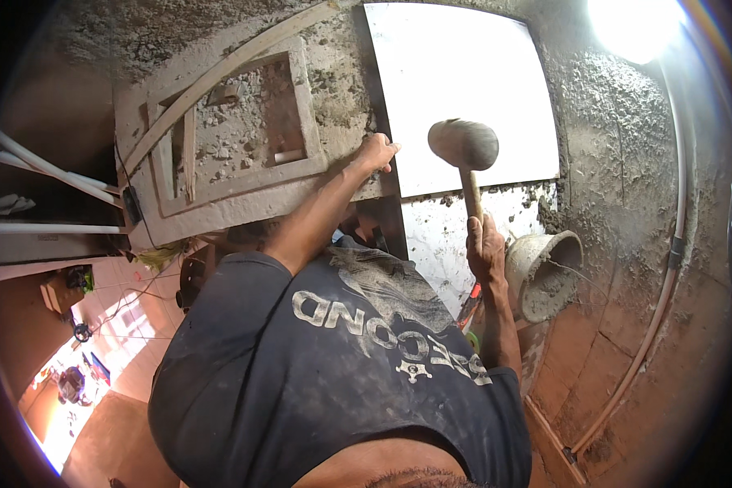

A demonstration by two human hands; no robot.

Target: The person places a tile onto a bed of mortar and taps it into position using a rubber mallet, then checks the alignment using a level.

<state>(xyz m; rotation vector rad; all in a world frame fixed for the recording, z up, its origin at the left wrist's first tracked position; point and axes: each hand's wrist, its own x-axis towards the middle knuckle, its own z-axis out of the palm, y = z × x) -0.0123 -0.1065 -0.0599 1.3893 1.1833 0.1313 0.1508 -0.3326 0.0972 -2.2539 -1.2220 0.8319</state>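
Observation:
My right hand [486, 248] is wrapped round the wooden handle of a rubber mallet [464, 145]. The mallet's dark, dusty head is raised over a large white tile [464, 65] on the worktop. Along the tile's left side runs a dark strip [393, 199]. My left hand [378, 153] is closed at that strip, near the tile's left edge. Whatever its curled fingers may hold is hidden. Below the tile's near edge is a white panel [435, 244] spattered with mortar.
Left of the strip, a concrete counter has a rectangular opening [309, 106] with rubble inside. A curved wooden strip [228, 69] lies across it. A mortar-caked bucket [533, 276] stands tilted at the right, beside a rough wall with a pipe [677, 220]. White pipes [53, 229] lie at far left.

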